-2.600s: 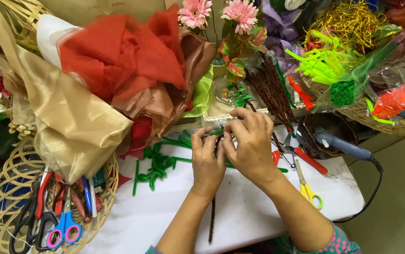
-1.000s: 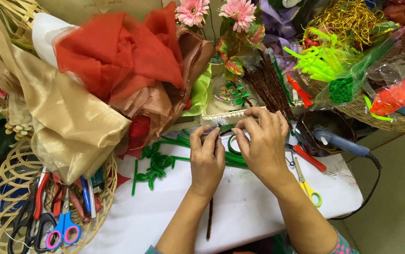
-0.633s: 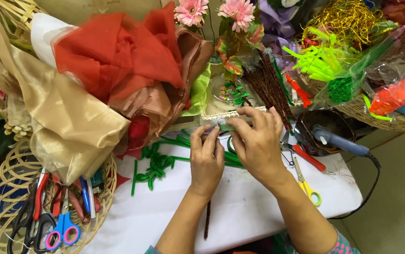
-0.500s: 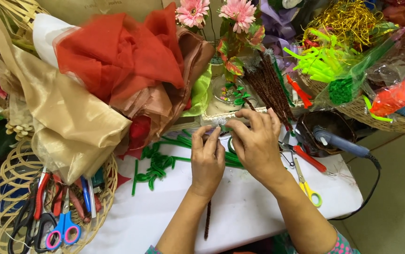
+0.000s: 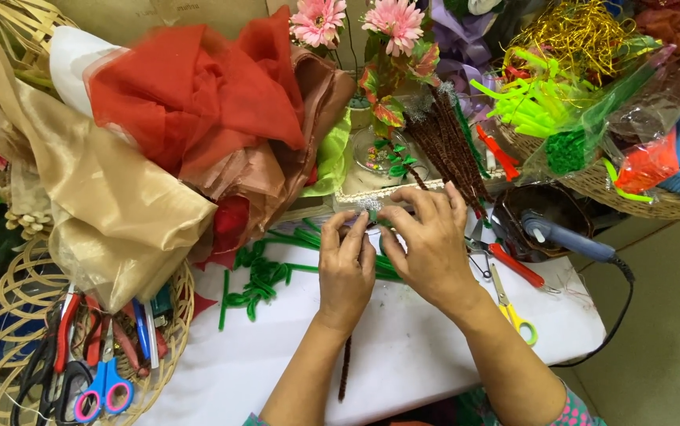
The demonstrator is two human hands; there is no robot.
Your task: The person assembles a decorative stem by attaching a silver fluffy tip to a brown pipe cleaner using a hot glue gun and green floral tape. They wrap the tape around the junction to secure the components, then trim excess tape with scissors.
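My left hand (image 5: 348, 268) and my right hand (image 5: 428, 241) meet over the white table (image 5: 403, 347), fingertips pinched together on a small green and purple wrapped piece (image 5: 368, 219). A dark brown pipe cleaner stem (image 5: 345, 367) runs down from under my left hand toward me. Green pipe cleaner pieces (image 5: 265, 272) lie on the table just left of my hands and pass beneath them.
Red, gold and brown fabric (image 5: 182, 134) is heaped at left. A wicker basket (image 5: 9, 315) holds scissors and pliers. Yellow-handled scissors (image 5: 513, 312), red-handled pliers (image 5: 510, 260) and a glue gun (image 5: 565, 237) lie right. Pink flowers (image 5: 391, 20) and brown stems (image 5: 450, 146) stand behind.
My hands stay together at the same spot. The fingers have shifted slightly around the small piece, and the brown stem below has tilted a little.
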